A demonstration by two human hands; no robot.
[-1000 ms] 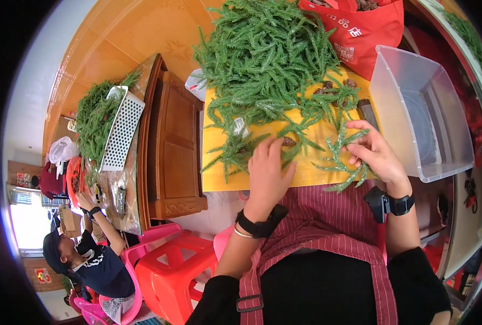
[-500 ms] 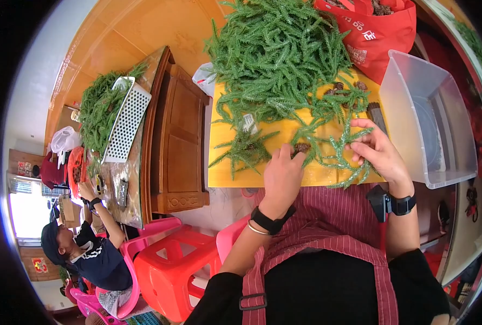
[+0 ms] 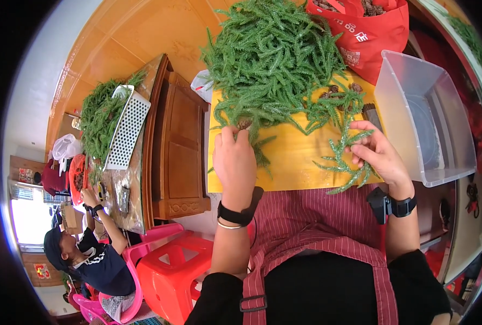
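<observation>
Sorting greenery on the yellow board (image 3: 300, 162): left hand (image 3: 234, 162) pinches a pine cone (image 3: 245, 124); right hand (image 3: 379, 154) grips a sprig (image 3: 341, 157). Best kept clear of the pile (image 3: 273, 54).

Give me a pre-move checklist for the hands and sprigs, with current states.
1. Left hand on the green pile edge, by a pine cone: ok.
2. Right hand holds a sprig: ok.
3. Bare yellow board between the hands: ok.
4. Clear bin beside the right hand, open: ok.
5. Bin contents: cannot tell.
6. Red bag apart from both hands: ok.
</observation>
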